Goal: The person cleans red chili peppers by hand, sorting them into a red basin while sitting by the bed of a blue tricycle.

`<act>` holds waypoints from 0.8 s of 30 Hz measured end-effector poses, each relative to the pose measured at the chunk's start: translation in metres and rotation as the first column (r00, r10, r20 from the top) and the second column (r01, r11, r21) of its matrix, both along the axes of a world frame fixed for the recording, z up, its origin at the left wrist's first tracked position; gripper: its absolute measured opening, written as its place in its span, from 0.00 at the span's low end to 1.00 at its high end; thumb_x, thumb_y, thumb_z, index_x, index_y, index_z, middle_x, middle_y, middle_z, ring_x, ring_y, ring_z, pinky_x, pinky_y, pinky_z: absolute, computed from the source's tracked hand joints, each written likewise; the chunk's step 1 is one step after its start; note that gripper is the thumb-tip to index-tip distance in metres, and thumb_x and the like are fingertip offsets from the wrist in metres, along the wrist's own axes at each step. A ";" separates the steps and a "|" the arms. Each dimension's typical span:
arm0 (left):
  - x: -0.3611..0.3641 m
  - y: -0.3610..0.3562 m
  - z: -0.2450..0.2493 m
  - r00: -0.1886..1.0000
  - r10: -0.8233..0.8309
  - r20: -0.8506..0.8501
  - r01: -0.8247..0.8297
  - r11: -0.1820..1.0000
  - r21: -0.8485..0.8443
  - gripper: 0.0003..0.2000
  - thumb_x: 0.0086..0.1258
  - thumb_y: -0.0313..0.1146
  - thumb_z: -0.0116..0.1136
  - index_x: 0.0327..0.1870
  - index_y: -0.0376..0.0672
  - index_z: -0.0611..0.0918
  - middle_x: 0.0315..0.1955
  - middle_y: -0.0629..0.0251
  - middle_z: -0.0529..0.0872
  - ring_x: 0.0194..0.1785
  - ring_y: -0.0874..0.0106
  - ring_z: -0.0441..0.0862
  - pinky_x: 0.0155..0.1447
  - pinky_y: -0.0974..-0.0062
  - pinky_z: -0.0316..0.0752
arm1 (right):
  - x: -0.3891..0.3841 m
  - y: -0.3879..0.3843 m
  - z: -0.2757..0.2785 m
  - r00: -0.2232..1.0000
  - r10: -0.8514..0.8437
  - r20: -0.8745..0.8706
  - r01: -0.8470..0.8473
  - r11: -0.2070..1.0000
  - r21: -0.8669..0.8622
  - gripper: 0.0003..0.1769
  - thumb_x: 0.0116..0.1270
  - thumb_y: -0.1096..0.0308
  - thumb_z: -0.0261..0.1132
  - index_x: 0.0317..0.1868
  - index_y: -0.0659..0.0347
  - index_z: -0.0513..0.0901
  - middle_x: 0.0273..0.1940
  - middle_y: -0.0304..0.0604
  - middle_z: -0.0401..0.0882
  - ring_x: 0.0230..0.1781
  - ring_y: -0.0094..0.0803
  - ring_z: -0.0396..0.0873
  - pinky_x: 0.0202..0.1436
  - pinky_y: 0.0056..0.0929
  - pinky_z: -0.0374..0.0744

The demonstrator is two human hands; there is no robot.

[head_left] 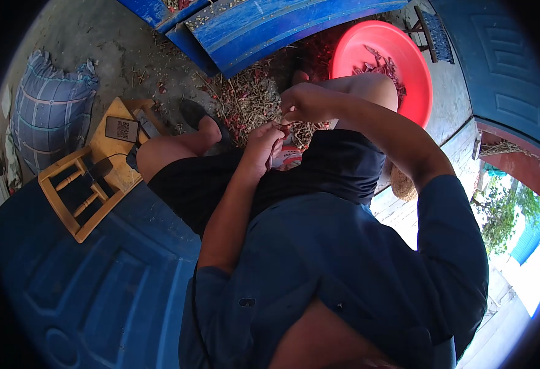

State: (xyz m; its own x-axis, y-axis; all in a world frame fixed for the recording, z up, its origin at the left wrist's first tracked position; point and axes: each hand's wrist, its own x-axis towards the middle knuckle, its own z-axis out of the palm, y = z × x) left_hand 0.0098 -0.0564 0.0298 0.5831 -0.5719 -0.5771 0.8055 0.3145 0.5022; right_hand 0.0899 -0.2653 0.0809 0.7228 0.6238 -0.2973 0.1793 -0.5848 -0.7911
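My left hand [262,146] is closed around a dried red chili [286,130], which shows only as a small dark-red bit by the fingertips. Just above it, my right hand [307,102] pinches at the upper end of the chili, its fingertips close to the left thumb. Both hands are over my lap, between my knees. Beyond my right knee stands a red plastic basin [421,92] with dark dried chilies [382,66] in it. A pile of dry stems with red scraps [248,104] covers the floor in front of me.
A wooden chair [113,172] lies to the left with a phone-like card [122,129] showing a code on it. Behind it stands a stuffed plaid sack [53,111]. A blue metal trough-like piece [282,31] is ahead. A small stool [433,37] stands past the basin.
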 end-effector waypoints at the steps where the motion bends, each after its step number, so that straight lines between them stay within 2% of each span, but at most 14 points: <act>1: 0.003 -0.001 0.003 1.000 -0.003 0.002 0.004 1.000 -0.003 0.04 0.69 0.27 0.53 0.41 0.40 0.77 0.18 0.75 0.71 0.16 0.84 0.65 0.22 0.84 0.61 | 0.010 0.004 0.010 0.988 0.150 0.035 -0.146 0.985 -0.096 0.10 0.63 0.61 0.71 0.36 0.60 0.87 0.33 0.45 0.84 0.36 0.39 0.84 0.40 0.38 0.79; 2: 0.008 0.000 0.007 1.000 0.004 0.011 -0.003 1.000 -0.001 0.04 0.69 0.27 0.53 0.41 0.40 0.77 0.18 0.75 0.71 0.16 0.84 0.65 0.21 0.84 0.61 | 0.019 0.009 0.020 0.953 0.299 0.056 -0.283 0.939 -0.195 0.10 0.61 0.61 0.71 0.37 0.58 0.88 0.33 0.48 0.83 0.37 0.45 0.84 0.40 0.41 0.79; 3: 0.011 0.000 0.010 1.000 0.013 0.019 -0.013 1.000 0.002 0.04 0.69 0.27 0.53 0.41 0.39 0.78 0.18 0.75 0.71 0.16 0.85 0.65 0.21 0.84 0.60 | 0.024 0.017 0.029 0.953 0.299 0.057 -0.282 0.939 -0.197 0.10 0.61 0.61 0.71 0.37 0.58 0.88 0.33 0.48 0.83 0.37 0.45 0.84 0.40 0.41 0.79; 5: 0.011 -0.002 0.003 0.999 0.016 0.038 -0.017 1.000 0.020 0.04 0.68 0.27 0.53 0.41 0.39 0.78 0.18 0.75 0.72 0.16 0.85 0.65 0.21 0.84 0.60 | 0.031 0.032 0.041 0.879 0.463 0.111 -0.377 0.820 -0.430 0.11 0.63 0.61 0.67 0.33 0.60 0.87 0.31 0.50 0.85 0.36 0.49 0.84 0.40 0.44 0.79; 9: 0.013 0.000 0.001 0.999 0.035 0.026 -0.037 0.998 0.052 0.05 0.68 0.27 0.53 0.42 0.40 0.78 0.19 0.75 0.72 0.16 0.84 0.65 0.20 0.83 0.59 | 0.041 0.036 0.027 0.882 0.468 0.055 -0.383 0.779 -0.496 0.12 0.63 0.60 0.67 0.32 0.60 0.88 0.30 0.49 0.85 0.35 0.47 0.85 0.39 0.45 0.79; 11: 0.013 0.006 0.003 0.997 0.073 0.016 -0.074 0.995 0.065 0.05 0.68 0.27 0.53 0.42 0.40 0.77 0.19 0.74 0.72 0.16 0.83 0.66 0.20 0.83 0.58 | 0.035 0.027 0.009 0.992 0.065 -0.110 -0.082 0.983 -0.161 0.13 0.64 0.59 0.66 0.32 0.60 0.87 0.28 0.48 0.85 0.33 0.44 0.85 0.39 0.43 0.79; 12: 0.016 0.009 0.001 0.995 0.093 0.034 -0.096 0.993 0.073 0.04 0.68 0.27 0.53 0.41 0.41 0.77 0.18 0.73 0.72 0.16 0.83 0.65 0.20 0.82 0.58 | 0.028 0.027 0.002 0.992 0.067 -0.106 -0.084 0.983 -0.161 0.13 0.64 0.59 0.66 0.32 0.60 0.87 0.28 0.48 0.85 0.33 0.44 0.85 0.39 0.43 0.79; 14: 0.021 0.009 -0.001 0.993 0.108 0.048 -0.112 0.989 0.097 0.03 0.68 0.27 0.52 0.39 0.42 0.76 0.17 0.72 0.71 0.15 0.82 0.65 0.19 0.82 0.58 | 0.012 0.026 -0.012 0.965 -0.237 -0.115 0.220 0.964 -0.148 0.14 0.65 0.58 0.66 0.31 0.61 0.87 0.28 0.46 0.85 0.31 0.42 0.85 0.39 0.42 0.79; 17: 0.015 0.011 0.001 0.992 0.118 0.051 -0.123 0.987 0.108 0.02 0.67 0.27 0.53 0.37 0.42 0.76 0.17 0.72 0.71 0.15 0.81 0.65 0.19 0.81 0.58 | -0.006 0.013 -0.049 0.929 -0.370 0.003 0.367 0.920 -0.139 0.14 0.65 0.59 0.67 0.30 0.61 0.86 0.26 0.44 0.85 0.29 0.39 0.84 0.38 0.39 0.79; 18: 0.014 0.011 0.003 0.993 0.105 0.058 -0.112 0.986 0.125 0.01 0.68 0.28 0.52 0.35 0.42 0.76 0.16 0.72 0.70 0.15 0.80 0.65 0.19 0.81 0.58 | -0.006 0.006 -0.052 0.896 -0.410 -0.169 0.392 0.911 -0.129 0.15 0.69 0.59 0.67 0.45 0.62 0.87 0.30 0.40 0.86 0.32 0.24 0.83 0.36 0.28 0.80; 19: 0.013 0.012 0.004 0.993 0.099 0.060 -0.106 0.986 0.128 0.01 0.68 0.28 0.52 0.35 0.42 0.76 0.16 0.72 0.70 0.15 0.80 0.65 0.19 0.81 0.58 | -0.014 0.003 -0.065 0.894 -0.414 -0.169 0.398 0.909 -0.125 0.15 0.69 0.59 0.67 0.45 0.62 0.87 0.30 0.40 0.86 0.32 0.24 0.83 0.36 0.28 0.80; 21: 0.014 0.013 0.005 0.993 0.108 0.056 -0.116 0.979 0.168 0.02 0.68 0.28 0.52 0.34 0.42 0.75 0.17 0.72 0.71 0.16 0.80 0.66 0.20 0.81 0.59 | -0.030 0.002 -0.086 0.755 -0.561 -0.339 0.621 0.779 0.093 0.18 0.69 0.59 0.67 0.53 0.62 0.86 0.38 0.39 0.87 0.40 0.22 0.83 0.41 0.27 0.80; 22: 0.014 0.012 0.006 0.993 0.101 0.065 -0.111 0.979 0.169 0.02 0.68 0.28 0.52 0.34 0.42 0.75 0.17 0.72 0.71 0.16 0.80 0.66 0.20 0.81 0.59 | -0.031 0.007 -0.064 0.754 -0.566 -0.333 0.625 0.774 0.099 0.18 0.69 0.59 0.67 0.53 0.62 0.86 0.38 0.39 0.87 0.40 0.22 0.83 0.41 0.27 0.80; 24: 0.014 0.011 0.004 0.992 0.103 0.069 -0.117 0.965 0.236 0.01 0.68 0.28 0.52 0.35 0.42 0.76 0.17 0.73 0.71 0.16 0.81 0.66 0.20 0.81 0.60 | -0.033 0.016 -0.020 0.601 -0.411 -0.686 0.642 0.759 0.107 0.22 0.69 0.62 0.67 0.59 0.64 0.83 0.43 0.40 0.86 0.47 0.22 0.81 0.47 0.27 0.81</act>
